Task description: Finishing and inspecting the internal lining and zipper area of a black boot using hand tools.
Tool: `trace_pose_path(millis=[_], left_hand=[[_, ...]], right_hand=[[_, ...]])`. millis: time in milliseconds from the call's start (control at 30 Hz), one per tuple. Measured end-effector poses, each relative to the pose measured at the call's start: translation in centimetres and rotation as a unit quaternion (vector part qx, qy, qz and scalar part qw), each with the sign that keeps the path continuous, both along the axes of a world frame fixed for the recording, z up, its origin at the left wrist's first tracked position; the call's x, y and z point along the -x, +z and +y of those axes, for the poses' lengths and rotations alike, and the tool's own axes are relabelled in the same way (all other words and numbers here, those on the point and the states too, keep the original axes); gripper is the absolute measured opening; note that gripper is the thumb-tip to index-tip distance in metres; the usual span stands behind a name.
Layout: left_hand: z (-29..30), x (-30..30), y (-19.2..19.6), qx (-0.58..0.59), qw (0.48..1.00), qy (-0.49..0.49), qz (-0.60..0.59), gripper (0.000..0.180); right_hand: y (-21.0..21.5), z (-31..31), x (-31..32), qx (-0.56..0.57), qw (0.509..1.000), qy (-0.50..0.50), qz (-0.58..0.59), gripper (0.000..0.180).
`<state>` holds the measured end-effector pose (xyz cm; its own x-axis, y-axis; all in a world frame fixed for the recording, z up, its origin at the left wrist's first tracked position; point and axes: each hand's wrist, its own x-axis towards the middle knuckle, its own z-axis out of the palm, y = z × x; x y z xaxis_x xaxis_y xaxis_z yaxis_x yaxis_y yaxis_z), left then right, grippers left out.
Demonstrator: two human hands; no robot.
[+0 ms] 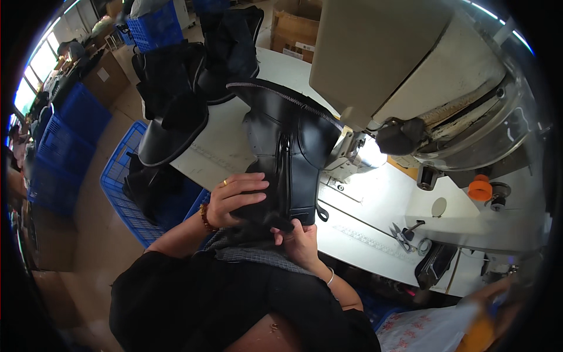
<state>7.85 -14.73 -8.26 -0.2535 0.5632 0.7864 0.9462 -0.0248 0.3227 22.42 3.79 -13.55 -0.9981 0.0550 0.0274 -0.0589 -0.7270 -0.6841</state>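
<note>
A black ankle boot (305, 138) lies before me, its stitched sole edge away from me and its shaft toward my lap. A zipper runs along the shaft, and a small loop sticks out at the right of its top edge. My left hand (234, 199), with a ring and a beaded bracelet, rests on the left of the shaft with fingers stretched out; its thumb is hidden. At the near end of the shaft, my right hand (299, 243) pinches the top edge beside the zipper. Dark cloth or lining near its fingertips is hard to make out.
A large sewing machine (404, 64) with a lit needle area stands right of the boot. Several black boots (176, 123) stand on the white table (211, 155). Below is a blue basket (120, 164). Scissors (402, 237) and an orange knob (480, 188) are at right.
</note>
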Motion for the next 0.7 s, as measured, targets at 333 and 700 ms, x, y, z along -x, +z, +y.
trace_pose_path(millis=[333, 700], left_hand=[[1.2, -0.5, 2.0, -0.048, 0.996, -0.052, -0.059, 0.043], [3.4, -2.1, 3.1, 0.007, 0.991, -0.13, -0.002, 0.045]], right_hand=[[5.4, 9.4, -5.4, -0.401, 0.912, 0.019, -0.08, 0.017], [0.1, 17.4, -11.2, -0.863, 0.277, -0.318, -0.279, 0.041]])
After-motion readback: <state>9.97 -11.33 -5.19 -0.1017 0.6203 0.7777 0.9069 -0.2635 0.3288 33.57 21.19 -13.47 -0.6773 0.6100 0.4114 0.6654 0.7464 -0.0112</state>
